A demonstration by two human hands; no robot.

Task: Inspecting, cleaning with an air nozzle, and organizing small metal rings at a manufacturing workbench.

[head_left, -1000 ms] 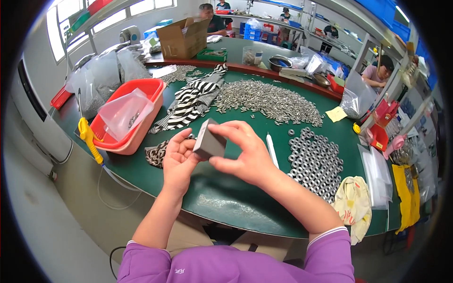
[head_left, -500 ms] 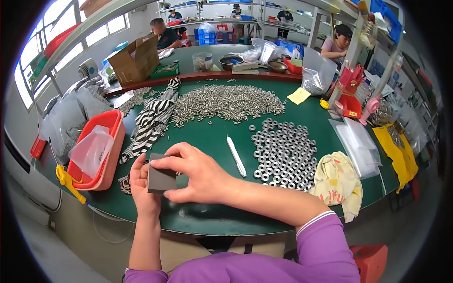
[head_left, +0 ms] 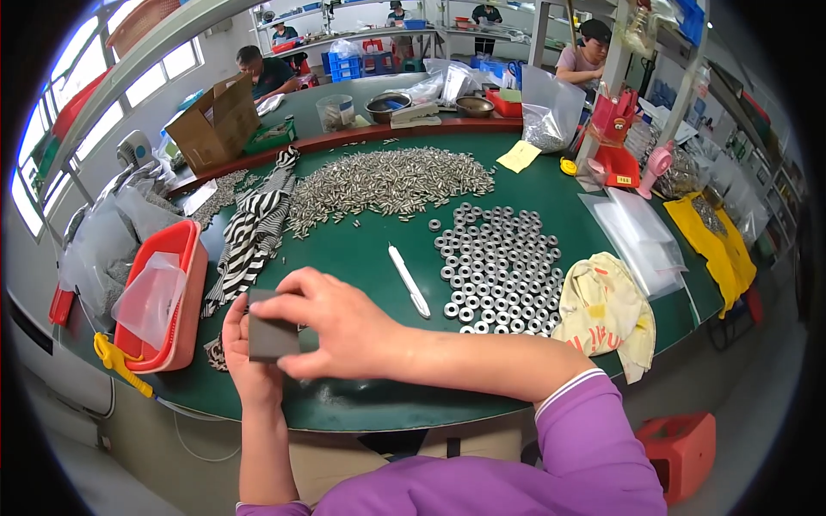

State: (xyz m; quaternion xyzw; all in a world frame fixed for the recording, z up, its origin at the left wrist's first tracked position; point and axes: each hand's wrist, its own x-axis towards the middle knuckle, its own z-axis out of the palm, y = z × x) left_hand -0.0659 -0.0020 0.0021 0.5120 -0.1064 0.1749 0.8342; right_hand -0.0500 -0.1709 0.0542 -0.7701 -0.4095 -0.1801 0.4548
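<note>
A dark grey rectangular block (head_left: 272, 339) is gripped by my right hand (head_left: 335, 328), its thumb at the lower edge and its fingers on the upper part. Behind and beside it, my left hand (head_left: 255, 376) is raised with its fingers curled. The block hides most of that palm, so whatever it holds cannot be made out. To the right of my hands a white pen (head_left: 408, 281) lies on the green table (head_left: 361, 251). Many metal rings (head_left: 499, 267) spread beyond the pen, and a heap of small metal pins (head_left: 391, 181) lies farther back.
On the left stand a red bin (head_left: 191, 297) with a plastic bag in it and a yellow air gun (head_left: 120, 359). A striped cloth (head_left: 254, 228) lies beside the pins. At right are a cream cloth (head_left: 602, 301), clear bags (head_left: 637, 241) and a yellow bag (head_left: 714, 249). People work farther back.
The whole scene has shifted left in the picture, with a slight turn. Both hands keep nearly the same pose around the block, which now appears slightly lower and farther left.
</note>
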